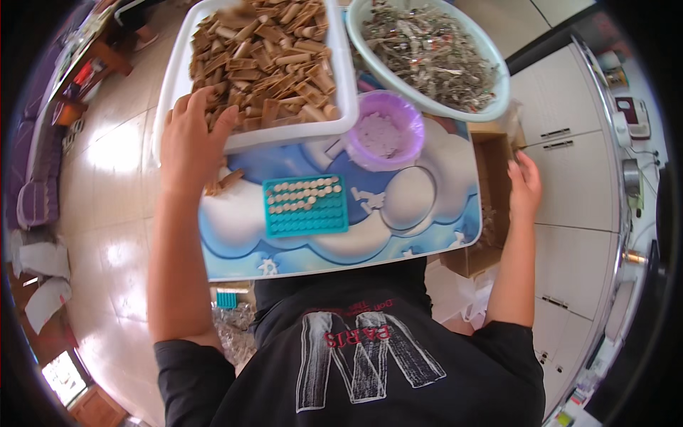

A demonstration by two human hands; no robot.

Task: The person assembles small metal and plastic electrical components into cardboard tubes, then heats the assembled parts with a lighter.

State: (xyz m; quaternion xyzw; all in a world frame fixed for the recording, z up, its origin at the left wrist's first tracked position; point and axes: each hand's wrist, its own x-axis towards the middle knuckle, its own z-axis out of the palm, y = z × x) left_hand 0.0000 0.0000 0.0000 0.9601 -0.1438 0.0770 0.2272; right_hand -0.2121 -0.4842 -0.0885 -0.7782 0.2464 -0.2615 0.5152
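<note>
My left hand (188, 139) rests over the near left corner of a white tray (284, 132), thumb and fingers apart. Many brown curved and tube-like pieces (263, 53) fill that tray. Off the table's right edge, my right hand (525, 186) hangs by a cardboard box (491, 171), its fingers slightly bent and apart. I see nothing plainly held in it. A teal grid tray (306, 222) lies on the table, its upper rows filled with small round beige pieces (306, 193). Behind it stands a purple bowl (409, 153) with white bits inside.
A pale blue basin (501, 92) of tangled silvery pieces stands at the far right. The table (242, 242) has a cloud-patterned top. Loose brown pieces (224, 183) lie by my left wrist. White cabinets (569, 185) line the right side; tiled floor (107, 220) spreads to the left.
</note>
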